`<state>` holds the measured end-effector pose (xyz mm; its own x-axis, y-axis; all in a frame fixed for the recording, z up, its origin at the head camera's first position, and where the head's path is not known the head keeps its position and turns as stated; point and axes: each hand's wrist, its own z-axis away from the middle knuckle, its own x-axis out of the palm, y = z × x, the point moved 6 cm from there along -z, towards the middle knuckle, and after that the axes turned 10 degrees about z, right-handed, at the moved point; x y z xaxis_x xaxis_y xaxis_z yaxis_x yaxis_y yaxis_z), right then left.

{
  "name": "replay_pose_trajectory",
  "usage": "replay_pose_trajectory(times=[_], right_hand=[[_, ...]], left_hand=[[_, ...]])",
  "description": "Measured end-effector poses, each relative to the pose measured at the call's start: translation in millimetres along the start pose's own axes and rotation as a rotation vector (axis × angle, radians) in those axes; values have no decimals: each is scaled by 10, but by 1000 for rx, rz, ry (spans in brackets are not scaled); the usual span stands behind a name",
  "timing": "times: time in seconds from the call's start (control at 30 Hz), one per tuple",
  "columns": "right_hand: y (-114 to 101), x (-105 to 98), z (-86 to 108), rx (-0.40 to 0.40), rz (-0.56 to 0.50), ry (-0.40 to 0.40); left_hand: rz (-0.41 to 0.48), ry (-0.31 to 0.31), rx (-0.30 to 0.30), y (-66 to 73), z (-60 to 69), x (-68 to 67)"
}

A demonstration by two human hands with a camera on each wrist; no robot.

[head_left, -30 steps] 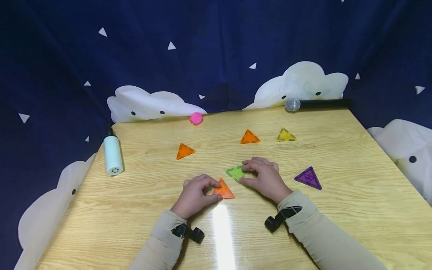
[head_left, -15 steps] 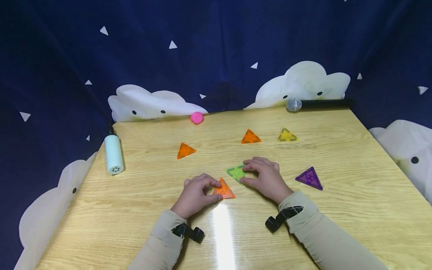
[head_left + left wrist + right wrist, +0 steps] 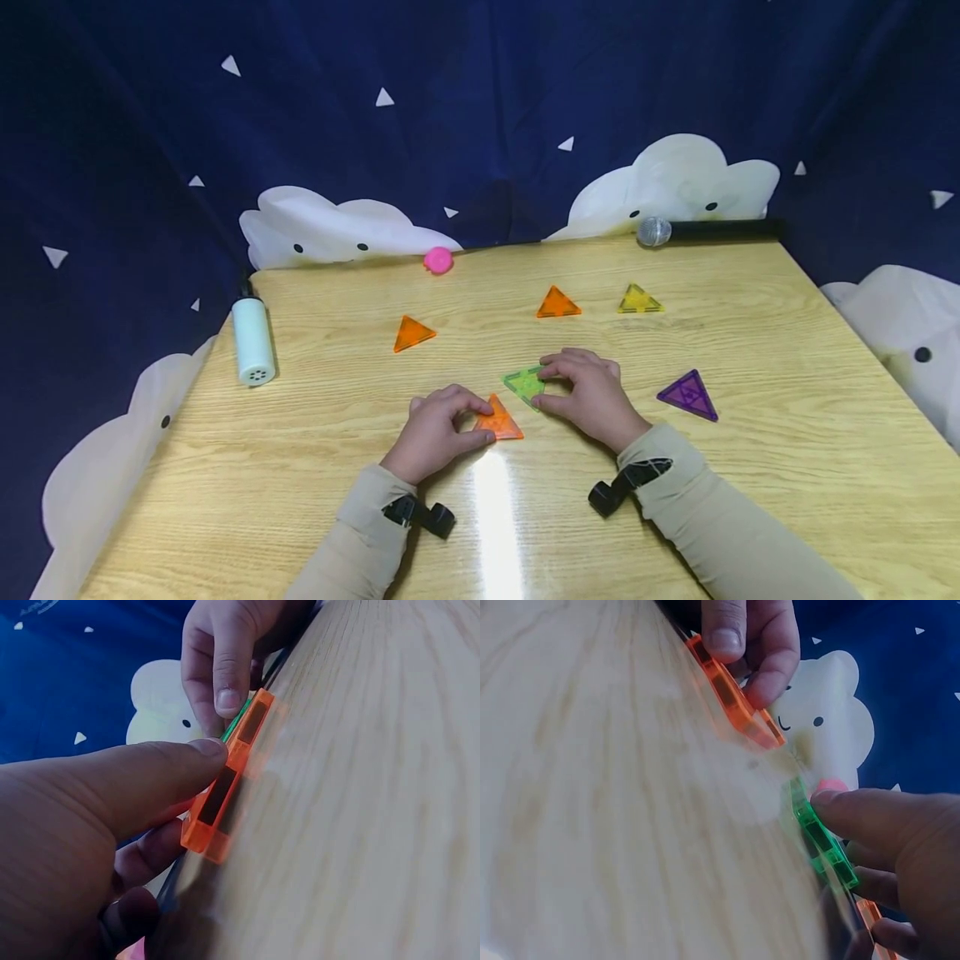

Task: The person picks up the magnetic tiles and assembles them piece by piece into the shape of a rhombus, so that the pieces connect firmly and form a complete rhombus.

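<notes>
Fingers (image 3: 471, 402) half-parted: left round orange triangle (image 3: 502, 425), right round green triangle (image 3: 523, 383).

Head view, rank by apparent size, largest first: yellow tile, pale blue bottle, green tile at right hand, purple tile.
1. Pale blue bottle
2. Purple tile
3. Yellow tile, farther from the camera than purple
Unranked: green tile; the right hand covers part of it.

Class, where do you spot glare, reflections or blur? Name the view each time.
Head view: a white streak of glare on the table; left wrist view: a faint reflection of the held orange triangle in the tabletop; right wrist view: soft, blurred wood grain.
</notes>
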<state>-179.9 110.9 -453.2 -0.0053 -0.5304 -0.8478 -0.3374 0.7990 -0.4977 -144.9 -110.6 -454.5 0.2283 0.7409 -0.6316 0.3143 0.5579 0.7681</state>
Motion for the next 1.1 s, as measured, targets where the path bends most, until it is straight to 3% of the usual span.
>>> replay_pose_trajectory(times=[0.63,1.1], right_hand=[[-101,-21,16,-35,67,-11],[-77,28,1,-18,4,-20]], left_hand=[[7,2,5,5,3,-3],[4,-15,-3,1,-1,-8]])
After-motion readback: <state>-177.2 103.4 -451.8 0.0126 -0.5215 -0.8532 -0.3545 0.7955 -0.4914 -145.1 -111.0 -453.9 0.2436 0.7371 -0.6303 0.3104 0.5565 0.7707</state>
